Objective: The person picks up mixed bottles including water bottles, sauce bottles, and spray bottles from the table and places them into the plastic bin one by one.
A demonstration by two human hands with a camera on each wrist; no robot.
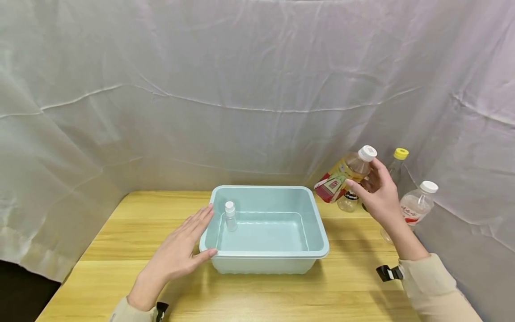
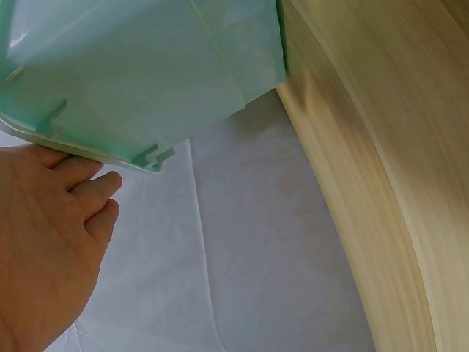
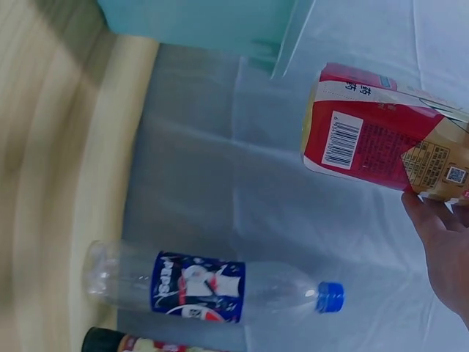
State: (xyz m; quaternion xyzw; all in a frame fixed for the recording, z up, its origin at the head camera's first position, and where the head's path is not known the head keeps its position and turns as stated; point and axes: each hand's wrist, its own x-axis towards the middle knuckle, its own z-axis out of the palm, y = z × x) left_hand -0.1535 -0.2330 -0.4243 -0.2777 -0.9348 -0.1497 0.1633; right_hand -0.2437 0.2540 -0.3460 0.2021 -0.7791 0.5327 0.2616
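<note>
Gripping a bottle (image 1: 345,171), the right hand (image 1: 379,194) hovers; the outstretched left hand (image 1: 181,246) touches a tub (image 1: 269,255).

A pale, creased curtain (image 1: 241,67) hangs behind and beside a yellowish wood-grained table (image 1: 124,232).

Yellow-capped bottle (image 1: 397,165) partly hidden, behind right hand (image 1: 377,192); middle seemingly covered
</note>
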